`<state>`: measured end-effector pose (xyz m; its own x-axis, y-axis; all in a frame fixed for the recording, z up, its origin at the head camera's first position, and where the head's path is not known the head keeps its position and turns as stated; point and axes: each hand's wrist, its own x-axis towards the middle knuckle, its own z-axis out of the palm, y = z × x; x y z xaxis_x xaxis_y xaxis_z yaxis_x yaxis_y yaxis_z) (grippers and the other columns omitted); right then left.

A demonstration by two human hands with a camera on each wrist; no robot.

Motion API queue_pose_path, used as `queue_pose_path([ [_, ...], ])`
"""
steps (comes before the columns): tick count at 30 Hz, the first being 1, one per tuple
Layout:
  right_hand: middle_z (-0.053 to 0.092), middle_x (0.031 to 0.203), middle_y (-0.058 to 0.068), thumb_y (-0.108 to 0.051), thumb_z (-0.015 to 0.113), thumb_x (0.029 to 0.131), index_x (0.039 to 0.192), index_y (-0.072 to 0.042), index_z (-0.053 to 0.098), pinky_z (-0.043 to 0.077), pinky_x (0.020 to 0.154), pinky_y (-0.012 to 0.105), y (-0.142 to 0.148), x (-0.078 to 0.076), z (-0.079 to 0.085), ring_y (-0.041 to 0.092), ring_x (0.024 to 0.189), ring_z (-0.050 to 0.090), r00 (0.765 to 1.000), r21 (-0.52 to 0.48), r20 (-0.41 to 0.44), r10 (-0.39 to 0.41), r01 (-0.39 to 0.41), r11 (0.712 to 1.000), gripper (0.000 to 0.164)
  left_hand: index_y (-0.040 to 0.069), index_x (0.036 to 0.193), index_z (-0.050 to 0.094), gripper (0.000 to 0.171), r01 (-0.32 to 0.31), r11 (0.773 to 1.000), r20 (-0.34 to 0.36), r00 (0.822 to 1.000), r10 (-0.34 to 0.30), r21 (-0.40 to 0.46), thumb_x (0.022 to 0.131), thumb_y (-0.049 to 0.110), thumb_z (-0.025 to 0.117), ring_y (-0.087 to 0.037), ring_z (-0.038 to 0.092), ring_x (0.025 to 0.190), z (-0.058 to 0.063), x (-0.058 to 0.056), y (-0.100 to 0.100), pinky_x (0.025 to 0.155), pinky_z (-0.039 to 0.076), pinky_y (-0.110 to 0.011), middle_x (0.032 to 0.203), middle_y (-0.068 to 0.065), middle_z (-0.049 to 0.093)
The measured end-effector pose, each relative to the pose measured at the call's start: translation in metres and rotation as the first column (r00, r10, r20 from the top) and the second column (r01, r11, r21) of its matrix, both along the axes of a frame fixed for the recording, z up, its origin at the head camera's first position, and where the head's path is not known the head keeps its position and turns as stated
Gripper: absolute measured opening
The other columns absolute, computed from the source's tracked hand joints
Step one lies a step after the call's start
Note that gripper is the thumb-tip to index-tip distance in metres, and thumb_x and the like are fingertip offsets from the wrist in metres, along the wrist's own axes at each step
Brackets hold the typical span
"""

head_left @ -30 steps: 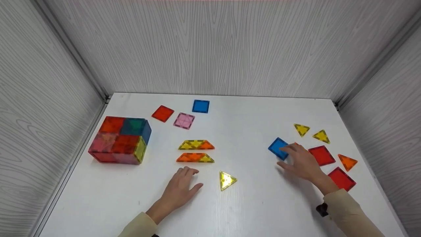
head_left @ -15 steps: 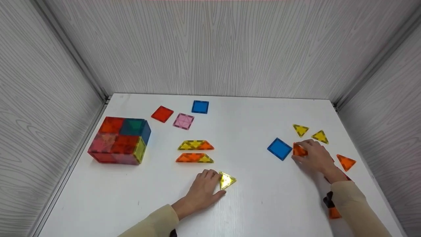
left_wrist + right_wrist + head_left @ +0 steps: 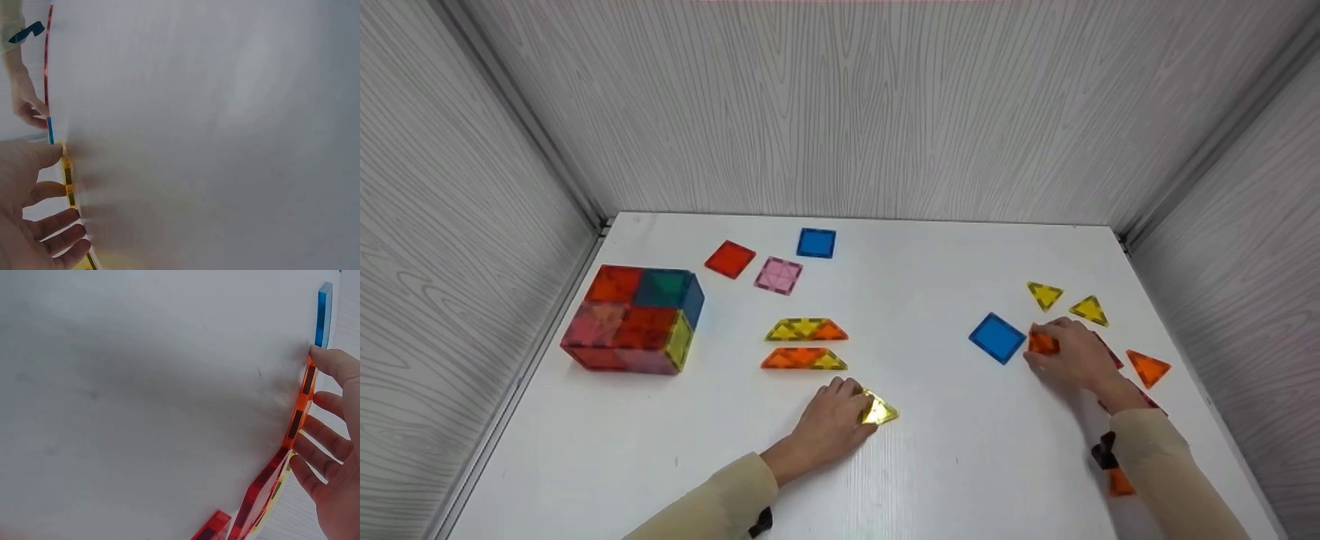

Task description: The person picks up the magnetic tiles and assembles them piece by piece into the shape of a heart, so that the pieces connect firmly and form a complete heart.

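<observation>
My left hand (image 3: pixel 826 421) pinches a yellow triangular magnetic tile (image 3: pixel 883 411) lying near the front middle of the white table, thumb on one edge and index finger on another. Over at the right, my right hand (image 3: pixel 1076 358) grips an orange magnetic tile (image 3: pixel 1042 343) between thumb and fingers; its full shape is hidden. A blue square tile (image 3: pixel 997 338) lies just left of that orange tile. Red tiles (image 3: pixel 264 492) sit partly covered below the right hand and wrist. In the left wrist view, the yellow tile (image 3: pixel 68 177) shows edge-on at the fingertips.
A block built of coloured tiles (image 3: pixel 634 319) stands at the left. Two trapezoid strips (image 3: pixel 806 330) lie behind the left hand. Red, pink and blue squares (image 3: pixel 778 275) are farther back. Two yellow triangles (image 3: pixel 1089 310) and an orange triangle (image 3: pixel 1148 368) lie at the right.
My left hand has moved right and taken hold of the yellow triangular tile. The right hand has shifted right from the blue square to the orange tile and closed its fingers on it.
</observation>
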<state>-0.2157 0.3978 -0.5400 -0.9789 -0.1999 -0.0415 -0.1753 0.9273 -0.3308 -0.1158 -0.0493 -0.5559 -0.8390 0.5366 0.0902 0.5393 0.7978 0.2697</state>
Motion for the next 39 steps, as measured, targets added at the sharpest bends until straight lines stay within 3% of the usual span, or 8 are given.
queue_pose_path([
  [7, 0.062, 0.133, 0.024, -0.035, 0.079, 0.095, 0.139, -0.004, 0.066, 0.057, 0.089, 0.052, -0.017, 0.010, 0.013, 0.037, 0.110, 0.059, 0.998, -0.060, -0.065, 0.026, -0.030, 0.998, 0.056, 0.016, 0.127, 0.072, 0.035, 0.099, 0.994, 0.049, 0.994, -0.100, 0.038, 0.101, 0.039, 0.070, -0.023, 0.060, 0.117, 0.003, -0.003, -0.022, 0.098, 0.054, -0.038, 0.130, -0.005, 0.067],
  [16, 0.068, 0.130, 0.011, -0.031, 0.087, 0.088, 0.135, -0.012, 0.072, 0.063, 0.090, 0.045, -0.082, 0.041, 0.016, 0.028, 0.117, 0.064, 0.961, -0.052, -0.177, 0.212, -0.225, 0.973, 0.053, 0.018, 0.125, 0.073, 0.032, 0.129, 0.991, 0.069, 0.989, -0.131, 0.035, 0.100, 0.037, 0.071, -0.022, 0.060, 0.118, 0.002, -0.005, -0.033, 0.096, 0.053, -0.038, 0.130, -0.002, 0.069],
  [21, 0.068, 0.133, 0.008, -0.032, 0.087, 0.087, 0.130, -0.015, 0.074, 0.063, 0.093, 0.044, -0.123, 0.058, 0.014, 0.027, 0.121, 0.064, 0.939, -0.019, -0.137, 0.316, -0.321, 0.947, 0.048, 0.018, 0.125, 0.073, 0.031, 0.132, 0.991, 0.051, 0.990, -0.133, 0.028, 0.100, 0.035, 0.071, -0.022, 0.061, 0.117, 0.001, -0.006, -0.031, 0.097, 0.054, -0.039, 0.131, -0.002, 0.070],
  [27, 0.069, 0.126, 0.004, -0.042, 0.084, 0.090, 0.129, -0.019, 0.075, 0.061, 0.088, 0.034, -0.157, 0.066, 0.004, 0.019, 0.108, 0.064, 0.870, 0.045, -0.096, 0.484, -0.482, 0.875, 0.047, 0.018, 0.125, 0.073, 0.031, 0.125, 0.992, 0.044, 0.991, -0.125, 0.007, 0.101, 0.036, 0.070, -0.022, 0.061, 0.118, 0.003, -0.008, -0.025, 0.097, 0.054, -0.039, 0.131, -0.002, 0.070],
  [30, 0.069, 0.124, 0.003, -0.043, 0.083, 0.090, 0.131, -0.018, 0.074, 0.060, 0.086, 0.031, -0.168, 0.065, -0.001, 0.018, 0.103, 0.063, 0.843, 0.057, -0.097, 0.529, -0.526, 0.849, 0.049, 0.018, 0.126, 0.073, 0.032, 0.122, 0.992, 0.052, 0.991, -0.122, -0.007, 0.102, 0.038, 0.068, -0.022, 0.061, 0.119, 0.005, -0.009, -0.020, 0.099, 0.054, -0.039, 0.132, -0.002, 0.070],
  [39, 0.069, 0.125, 0.001, -0.044, 0.082, 0.091, 0.138, -0.021, 0.071, 0.059, 0.087, 0.028, -0.187, 0.062, -0.006, 0.014, 0.103, 0.062, 0.826, 0.023, -0.076, 0.558, -0.558, 0.830, 0.054, 0.019, 0.130, 0.073, 0.034, 0.123, 0.992, 0.058, 0.991, -0.120, -0.036, 0.103, 0.039, 0.067, -0.024, 0.060, 0.119, 0.006, -0.013, -0.008, 0.099, 0.054, -0.039, 0.134, -0.003, 0.069],
])
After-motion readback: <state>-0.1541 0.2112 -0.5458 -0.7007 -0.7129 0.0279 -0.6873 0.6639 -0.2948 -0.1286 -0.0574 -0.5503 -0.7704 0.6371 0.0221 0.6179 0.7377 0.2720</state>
